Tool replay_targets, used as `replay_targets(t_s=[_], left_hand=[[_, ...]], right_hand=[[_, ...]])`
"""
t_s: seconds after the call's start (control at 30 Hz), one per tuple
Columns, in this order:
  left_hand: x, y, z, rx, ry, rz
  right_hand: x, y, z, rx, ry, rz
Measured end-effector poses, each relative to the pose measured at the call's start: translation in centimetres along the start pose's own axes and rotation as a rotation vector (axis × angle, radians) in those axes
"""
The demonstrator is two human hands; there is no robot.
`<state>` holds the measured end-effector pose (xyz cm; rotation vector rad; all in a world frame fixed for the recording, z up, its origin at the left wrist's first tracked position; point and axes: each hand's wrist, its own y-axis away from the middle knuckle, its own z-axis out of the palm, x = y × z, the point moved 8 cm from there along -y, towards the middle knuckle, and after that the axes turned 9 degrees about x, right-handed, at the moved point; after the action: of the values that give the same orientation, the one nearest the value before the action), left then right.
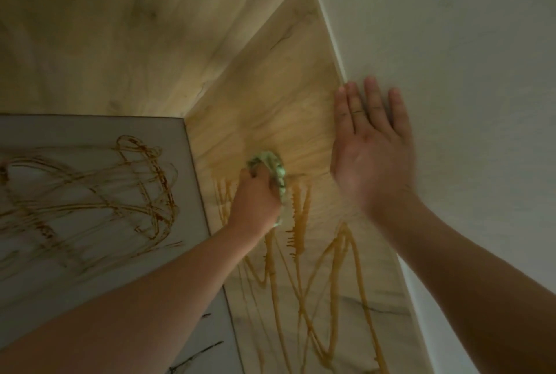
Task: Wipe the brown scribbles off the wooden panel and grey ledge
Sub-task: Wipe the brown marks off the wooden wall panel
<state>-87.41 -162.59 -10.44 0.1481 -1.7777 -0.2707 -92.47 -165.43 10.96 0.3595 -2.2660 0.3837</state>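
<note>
Closest to the lens, the left forearm [135, 298] reaches up from the lower left and the right forearm [466, 253] comes in from the right. The left hand [258, 202] has its fingers curled tight round a bunched green cloth [272, 164] and presses the wad against the wooden panel [285, 108], right at the upper end of the brown zigzags [331, 268]. Balling the cloth up probably gives a firm pad to scrub with. The right hand [371, 148] is spread flat, fingers straight and close together, lying at the seam between the panel and the white wall [466, 72]. It looks placed as a brace for balance, though motion blur makes it unclear whether the palm actually touches. The panel is pale, grained wood. Above the cloth it looks clean with a faint damp sheen, while below it thick ochre-brown strokes run down in sharp zigzags, some with drips. The grey ledge [90, 128] sits just left of the panel, covered in thinner, darker brown loops [144, 181] that appear untouched, with a few black strokes [195, 355] near its bottom edge. Most of the wiping seems yet to be done.
</note>
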Motion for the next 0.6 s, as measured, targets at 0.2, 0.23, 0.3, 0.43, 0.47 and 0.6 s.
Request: replay_targets(t_s=[0.2,0.23,0.3,0.43,0.47,0.6], left_hand=[[4.8,4.0,0.5,0.055,0.189,0.227],[3.8,3.2,0.4,0.076,0.172,0.201],[0.7,1.3,0.5,0.094,0.096,0.084],[-2.2,0.7,1.0,0.089,0.001,-0.023],[-1.1,1.6,1.0,0.096,0.03,0.014],[3.6,7.5,1.7,0.097,0.153,0.257]], right_hand=[[0.0,0.2,-0.7,0.011,-0.024,0.022],[-0.1,0.2,-0.6,0.013,-0.02,0.015],[-0.2,0.1,-0.4,0.015,-0.015,0.012],[-0.2,0.3,-0.2,-0.008,-0.009,0.02],[-0.1,0.2,-0.2,-0.011,-0.007,0.02],[-0.3,0.3,-0.3,0.008,-0.008,0.032]])
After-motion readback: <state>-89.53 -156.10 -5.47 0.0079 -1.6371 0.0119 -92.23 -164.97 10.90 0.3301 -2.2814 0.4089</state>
